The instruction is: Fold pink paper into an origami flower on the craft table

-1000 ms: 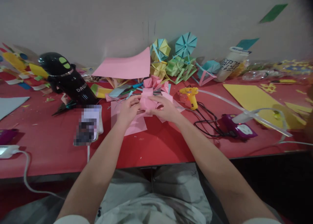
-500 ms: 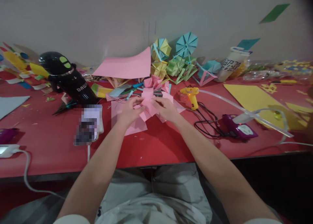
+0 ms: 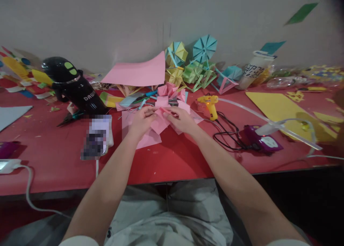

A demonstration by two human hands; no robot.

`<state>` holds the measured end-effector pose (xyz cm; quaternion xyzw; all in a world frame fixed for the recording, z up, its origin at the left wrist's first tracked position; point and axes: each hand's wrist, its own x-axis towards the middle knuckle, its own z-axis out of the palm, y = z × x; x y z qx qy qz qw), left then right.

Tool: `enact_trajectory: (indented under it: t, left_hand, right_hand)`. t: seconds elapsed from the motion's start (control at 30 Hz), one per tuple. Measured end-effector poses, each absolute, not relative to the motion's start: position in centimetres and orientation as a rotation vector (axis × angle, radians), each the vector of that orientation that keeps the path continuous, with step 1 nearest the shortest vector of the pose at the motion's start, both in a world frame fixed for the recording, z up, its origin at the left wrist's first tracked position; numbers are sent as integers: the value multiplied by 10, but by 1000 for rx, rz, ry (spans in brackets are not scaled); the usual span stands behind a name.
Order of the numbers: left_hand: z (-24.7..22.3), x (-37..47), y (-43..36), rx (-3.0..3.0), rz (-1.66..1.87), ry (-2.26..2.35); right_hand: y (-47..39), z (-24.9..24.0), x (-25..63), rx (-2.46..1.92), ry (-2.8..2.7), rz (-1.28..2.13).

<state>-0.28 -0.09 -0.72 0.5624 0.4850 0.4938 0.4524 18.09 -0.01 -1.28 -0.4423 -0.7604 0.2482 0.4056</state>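
Observation:
A small folded piece of pink paper [image 3: 160,122] is held between my two hands above the red table. My left hand [image 3: 142,121] pinches its left side, fingers bent. On the other side my right hand [image 3: 180,119] grips it with thumb and fingers closed. Under the hands lie flat pink paper sheets [image 3: 149,140]. Just beyond the fingertips sit several folded pink paper pieces [image 3: 169,89]. The fingertips partly hide the folds.
A yellow glue gun [image 3: 210,104] with a black cord lies to the right, near a purple power socket [image 3: 263,138]. At left are a blurred phone [image 3: 96,138] and a black bottle [image 3: 77,88]. Folded paper umbrellas [image 3: 204,48] stand against the wall.
The small pink paper has been turned or folded between my fingers, and its upper edge now stands as a peak. My hands stay in nearly the same place.

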Motion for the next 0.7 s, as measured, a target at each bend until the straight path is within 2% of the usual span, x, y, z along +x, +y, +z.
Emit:
enact_trajectory:
  t: [0.13,0.37,0.7]
  left_hand:
    - [-5,-4,-2,1360,1164,1316]
    - [-3,-3,-5,1432,1072,1280]
    - [-9,-2,-4,1559,1125,1136]
  right_hand:
    - [6,-11,189,-1184,-1767,493]
    - [11,-14,191,-1054,-1523,886]
    - [6,-13,189,-1206,-1605,684]
